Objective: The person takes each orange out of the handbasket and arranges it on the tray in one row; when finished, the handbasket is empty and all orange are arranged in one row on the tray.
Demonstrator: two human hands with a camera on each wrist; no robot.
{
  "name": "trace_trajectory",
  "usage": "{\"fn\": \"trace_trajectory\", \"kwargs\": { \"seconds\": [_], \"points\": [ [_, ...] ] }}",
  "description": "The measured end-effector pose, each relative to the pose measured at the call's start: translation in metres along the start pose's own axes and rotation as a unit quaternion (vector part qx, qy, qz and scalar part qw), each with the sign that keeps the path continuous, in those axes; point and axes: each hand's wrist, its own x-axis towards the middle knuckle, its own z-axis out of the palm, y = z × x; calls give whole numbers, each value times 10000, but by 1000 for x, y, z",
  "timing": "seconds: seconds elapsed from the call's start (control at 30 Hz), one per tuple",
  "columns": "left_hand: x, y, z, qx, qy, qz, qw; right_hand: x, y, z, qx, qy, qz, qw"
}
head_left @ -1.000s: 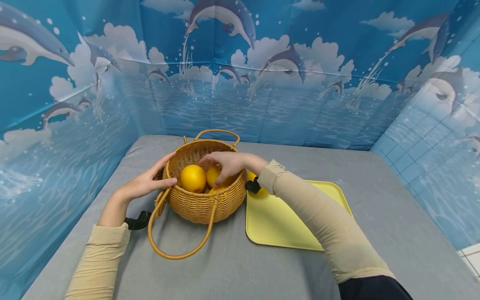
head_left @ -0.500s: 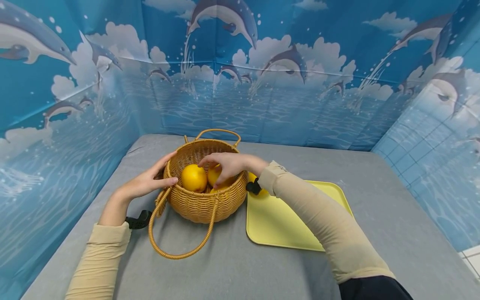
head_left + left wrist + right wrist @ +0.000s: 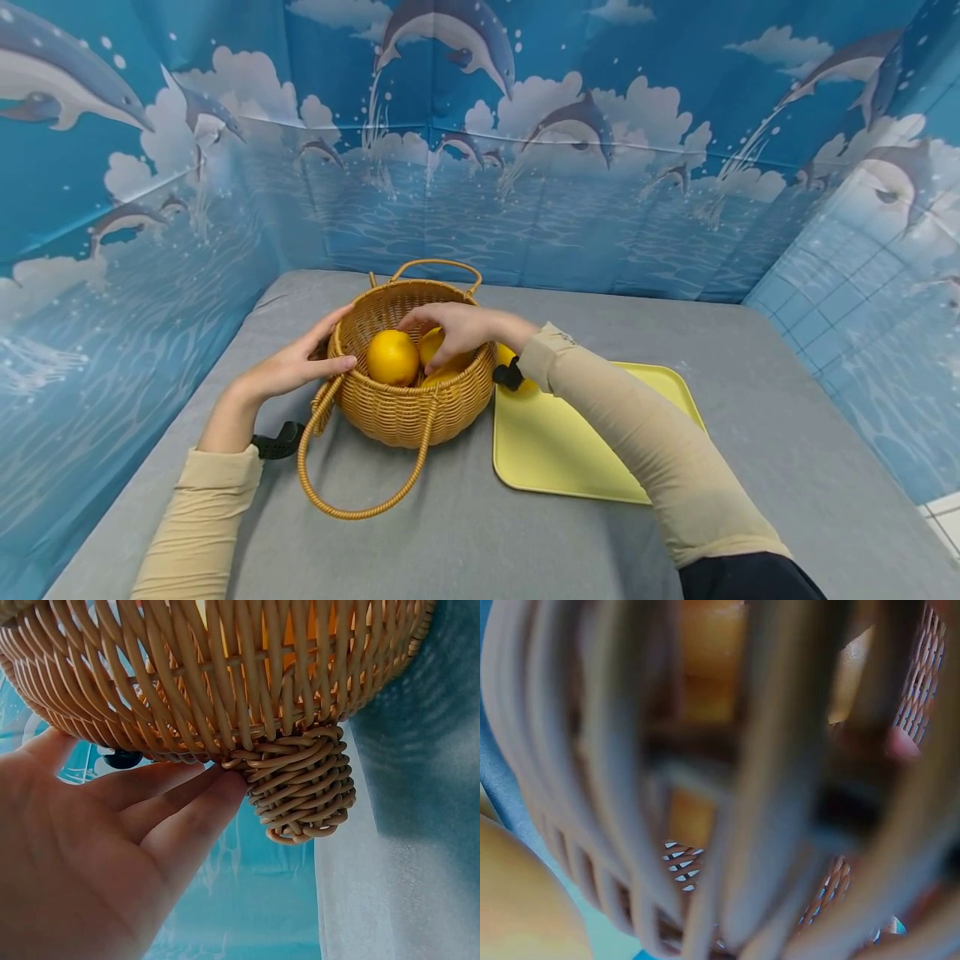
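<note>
A round wicker basket (image 3: 397,408) stands on the grey cloth with several oranges inside. My left hand (image 3: 288,364) lies along its left side, thumb on the rim and straight fingers (image 3: 196,819) against the outer wickerwork. Reaching over the right rim, my right hand (image 3: 459,325) has its thumb and fingers curled round an orange (image 3: 430,343) in the basket. To the left of that one sits another orange (image 3: 392,358), uncovered. Part of a further orange (image 3: 444,377) shows below my thumb. In the right wrist view, blurred wicker bars mostly hide the hand.
A yellow tray (image 3: 555,450) lies right of the basket, partly under my right forearm. Another orange (image 3: 506,355) is at its left end, half hidden by the wrist. One basket handle (image 3: 360,512) droops toward me; the other handle (image 3: 438,262) stands up behind.
The uncovered orange has shifted slightly right inside the basket. My right thumb has moved a little to the left; my left hand and the basket stay in place.
</note>
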Motion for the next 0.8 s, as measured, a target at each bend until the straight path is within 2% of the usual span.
{"fn": "trace_trajectory", "kwargs": {
  "seconds": [0.2,0.63,0.8],
  "points": [
    [1,0,0,-9,-21,23,10000,-1,0,1,-241,-21,69,9997],
    [2,2,2,-43,-27,130,9999,-1,-5,-3,-499,-289,707,9958],
    [1,2,2,-47,-12,93,9999,1,-7,-3,-515,-417,766,9949]
  ]
}}
